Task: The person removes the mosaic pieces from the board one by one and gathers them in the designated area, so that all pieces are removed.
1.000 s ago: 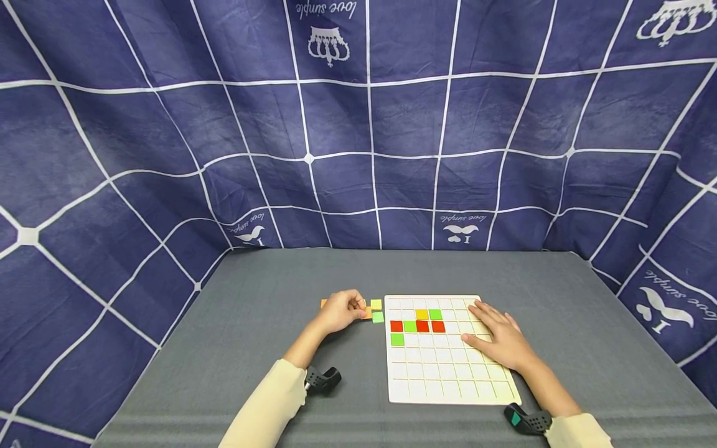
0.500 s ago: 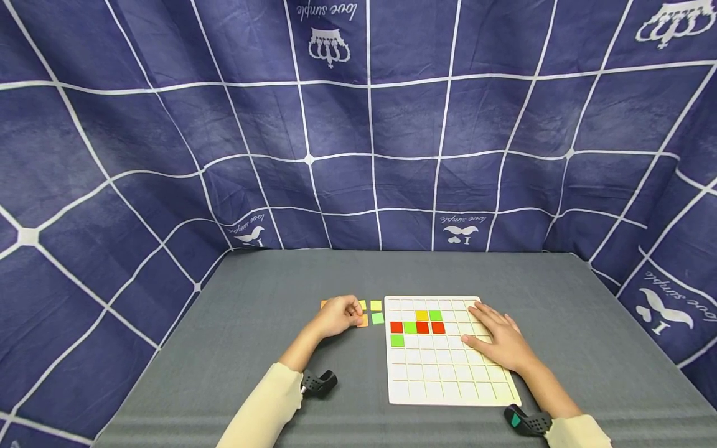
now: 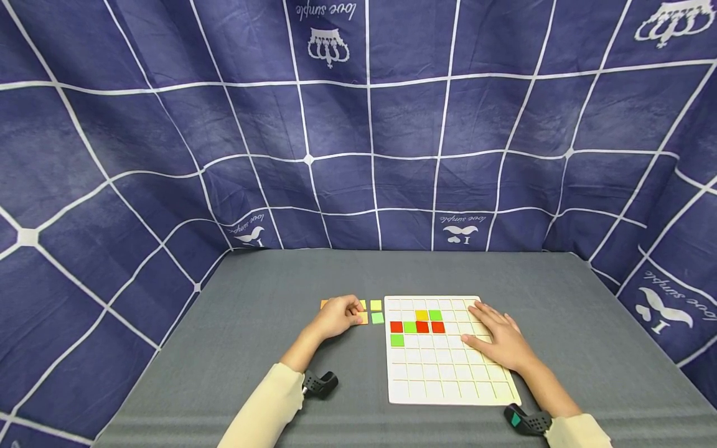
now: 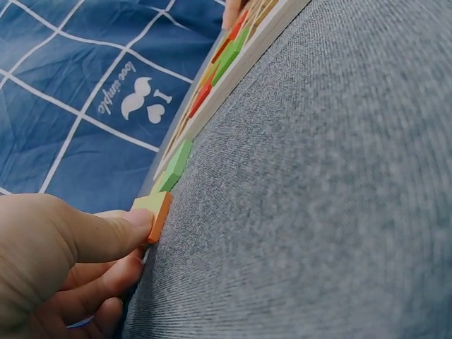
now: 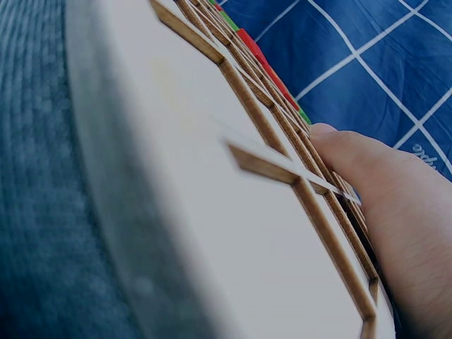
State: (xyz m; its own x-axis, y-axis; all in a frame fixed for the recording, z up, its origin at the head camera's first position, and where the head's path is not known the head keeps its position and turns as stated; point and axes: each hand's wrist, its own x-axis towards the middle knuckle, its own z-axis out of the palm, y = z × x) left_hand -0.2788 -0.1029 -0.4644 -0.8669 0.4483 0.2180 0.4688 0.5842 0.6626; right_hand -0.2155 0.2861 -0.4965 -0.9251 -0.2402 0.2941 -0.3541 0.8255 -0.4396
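My left hand (image 3: 337, 316) is left of the white grid board (image 3: 454, 390), thumb and fingertips at a small square orange tile (image 4: 159, 217). The left wrist view shows the thumb on that tile's pale upper face, fingers curled behind, its orange edge facing the camera. A light green tile (image 3: 378, 318) lies beside it on the table, with a yellow tile (image 3: 376, 305) behind. My right hand (image 3: 501, 339) rests spread on the board's right side. In the right wrist view its thumb (image 5: 353, 159) lies over the board's raised grid lines.
Red (image 3: 396, 326), green (image 3: 435, 315) and yellow-orange (image 3: 422, 315) tiles sit in cells at the board's upper left. Another orange tile (image 3: 323, 303) peeks out behind the left hand. A blue curtain (image 3: 347, 186) stands around the grey table (image 3: 280, 274).
Over the second, my left hand has drawn slightly left and nearer with the orange tile, opening a gap from the green one. The tile's face now looks paler. The right hand stays still.
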